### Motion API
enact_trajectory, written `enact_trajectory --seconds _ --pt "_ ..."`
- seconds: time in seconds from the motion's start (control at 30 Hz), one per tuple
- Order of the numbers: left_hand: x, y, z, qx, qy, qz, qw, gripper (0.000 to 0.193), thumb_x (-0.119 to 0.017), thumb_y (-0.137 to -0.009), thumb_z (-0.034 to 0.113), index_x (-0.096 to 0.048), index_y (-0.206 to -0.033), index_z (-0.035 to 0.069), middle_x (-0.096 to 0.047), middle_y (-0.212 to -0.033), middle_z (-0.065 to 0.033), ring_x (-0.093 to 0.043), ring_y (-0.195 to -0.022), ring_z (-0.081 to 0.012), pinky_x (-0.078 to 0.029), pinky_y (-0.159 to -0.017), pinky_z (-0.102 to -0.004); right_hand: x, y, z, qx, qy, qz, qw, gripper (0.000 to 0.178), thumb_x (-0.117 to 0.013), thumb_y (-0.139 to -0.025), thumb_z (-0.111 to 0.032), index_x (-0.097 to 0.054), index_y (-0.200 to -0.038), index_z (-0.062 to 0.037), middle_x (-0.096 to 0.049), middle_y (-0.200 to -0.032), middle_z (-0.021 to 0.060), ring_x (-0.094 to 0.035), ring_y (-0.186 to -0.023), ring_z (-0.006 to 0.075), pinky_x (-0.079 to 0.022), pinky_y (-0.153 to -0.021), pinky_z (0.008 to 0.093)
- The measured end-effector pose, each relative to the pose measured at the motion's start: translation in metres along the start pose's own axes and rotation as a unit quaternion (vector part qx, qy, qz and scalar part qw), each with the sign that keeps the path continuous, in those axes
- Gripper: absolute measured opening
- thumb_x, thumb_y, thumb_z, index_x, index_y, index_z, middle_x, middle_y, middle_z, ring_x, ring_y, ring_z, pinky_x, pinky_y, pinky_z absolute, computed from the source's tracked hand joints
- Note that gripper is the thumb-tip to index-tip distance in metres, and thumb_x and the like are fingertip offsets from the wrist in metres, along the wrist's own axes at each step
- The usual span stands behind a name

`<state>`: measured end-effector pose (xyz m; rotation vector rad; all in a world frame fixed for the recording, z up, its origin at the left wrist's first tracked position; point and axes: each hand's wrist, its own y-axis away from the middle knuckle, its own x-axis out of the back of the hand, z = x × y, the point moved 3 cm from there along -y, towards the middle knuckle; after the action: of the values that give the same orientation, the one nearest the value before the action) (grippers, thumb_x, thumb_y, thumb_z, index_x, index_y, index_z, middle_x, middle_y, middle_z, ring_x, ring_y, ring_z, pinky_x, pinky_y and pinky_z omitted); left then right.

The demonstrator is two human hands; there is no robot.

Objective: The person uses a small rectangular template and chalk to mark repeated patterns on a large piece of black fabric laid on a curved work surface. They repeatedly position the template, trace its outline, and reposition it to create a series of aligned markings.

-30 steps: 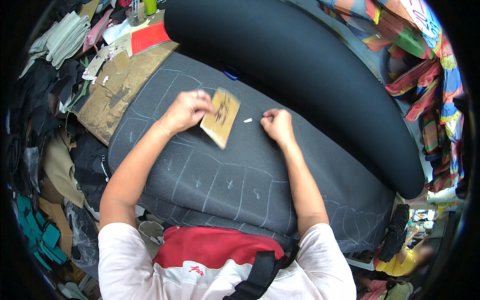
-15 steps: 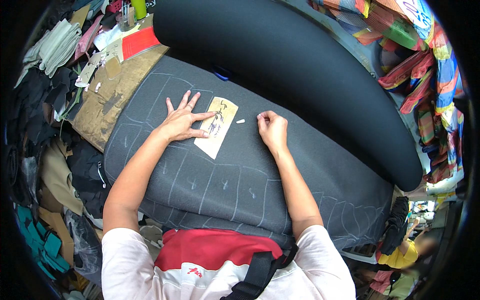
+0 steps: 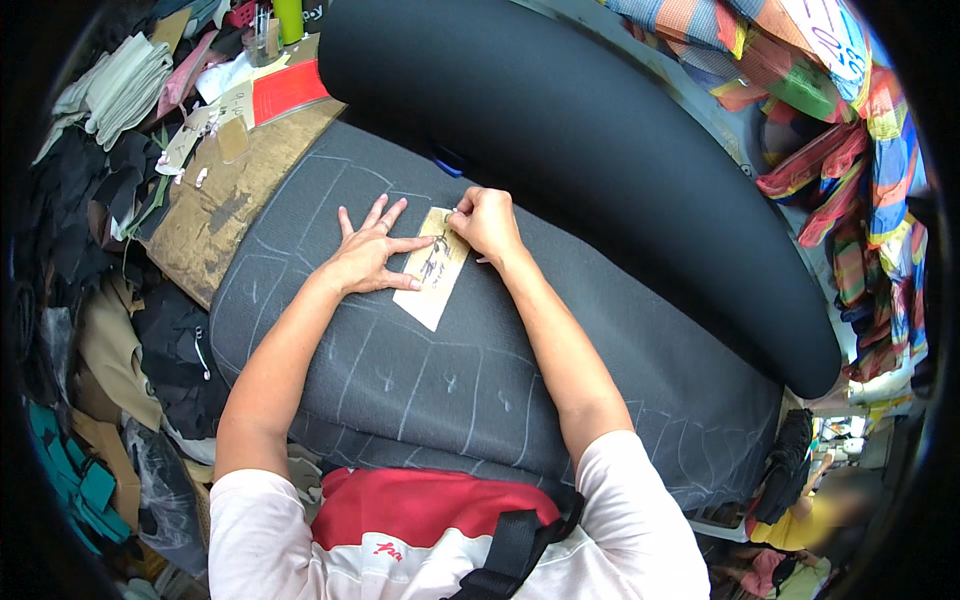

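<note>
My left hand [image 3: 368, 258] lies with fingers spread, its thumb and index finger pressing a tan card template [image 3: 436, 285] flat onto dark grey fabric [image 3: 640, 330]. Handwriting covers part of that card. At the card's far right corner, my right hand [image 3: 487, 224] is closed in a pinch on what looks like a small piece of white chalk, mostly hidden by the fingers. Another white chalk piece [image 3: 483, 260] rests on the fabric, partly under my right wrist. Pale chalk outlines of similar shapes run across the fabric's left and near parts.
A thick black roll of material [image 3: 600, 170] borders the fabric's far side, with a small blue thing [image 3: 449, 167] beside it. Left is a worn wooden board [image 3: 200, 225] carrying cards. Fabric scraps [image 3: 110, 90] heap beyond. Colourful mesh bags [image 3: 840, 160] hang right; a person in yellow [image 3: 790, 525] is lower right.
My right hand has moved left and away from me, from bare fabric to the card's far right corner. My left hand keeps its hold on the card. The view has shifted slightly.
</note>
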<state>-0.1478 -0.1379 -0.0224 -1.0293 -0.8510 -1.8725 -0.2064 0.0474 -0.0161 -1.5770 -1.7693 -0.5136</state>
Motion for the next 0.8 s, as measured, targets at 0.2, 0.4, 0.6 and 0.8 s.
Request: enact_trajectory --seconds 0.2,0.4,0.6,0.8 --pt "0.000 -0.002 -0.001 0.003 0.002 -0.018 1.000 0.074 -0.079 -0.057 0.051 -0.054 -0.125 0.040 -0.015 -0.152 -0.0147 0.000 -0.141 -0.0344 0.007 -0.101 -0.0706 -0.006 -0.011 -0.001 0.074 -0.041 0.008 0.996 0.014 -0.061 -0.074 -0.001 -0.066 -0.085 0.0047 -0.065 -0.066 0.0112 -0.062 -0.059 0.0141 -0.051 -0.059 0.0276" --pt "0.000 0.000 -0.002 -0.016 0.010 0.009 1.000 0.069 -0.078 -0.058 0.052 -0.056 -0.122 0.040 -0.018 -0.150 -0.0171 -0.002 -0.141 -0.0345 0.003 -0.100 -0.0733 -0.006 -0.019 0.002 -0.004 -0.026 -0.088 0.996 0.016 -0.059 -0.073 -0.001 -0.068 -0.086 0.0027 -0.066 -0.073 0.0201 -0.067 -0.067 0.0249 -0.053 -0.066 0.0330" --pt "-0.002 -0.001 -0.003 -0.012 0.001 0.018 1.000 0.070 -0.077 -0.057 0.054 -0.056 -0.122 0.041 -0.019 -0.150 -0.0157 -0.003 -0.141 -0.0334 0.002 -0.101 -0.0729 -0.004 -0.023 -0.002 0.061 0.029 -0.076 0.995 0.012 -0.059 -0.081 -0.003 -0.066 -0.088 0.0031 -0.065 -0.073 0.0126 -0.064 -0.065 0.0186 -0.052 -0.062 0.0312" --pt "-0.002 -0.001 -0.002 -0.001 -0.004 0.020 1.000 0.069 -0.077 -0.057 0.056 -0.057 -0.121 0.040 -0.020 -0.151 -0.0131 -0.004 -0.142 -0.0316 0.001 -0.102 -0.0720 -0.022 -0.017 -0.019 0.199 0.149 -0.062 0.967 0.014 -0.056 -0.078 -0.010 -0.067 -0.082 -0.0023 -0.059 -0.085 0.0139 -0.058 -0.092 0.0293 -0.047 -0.081 0.0392"
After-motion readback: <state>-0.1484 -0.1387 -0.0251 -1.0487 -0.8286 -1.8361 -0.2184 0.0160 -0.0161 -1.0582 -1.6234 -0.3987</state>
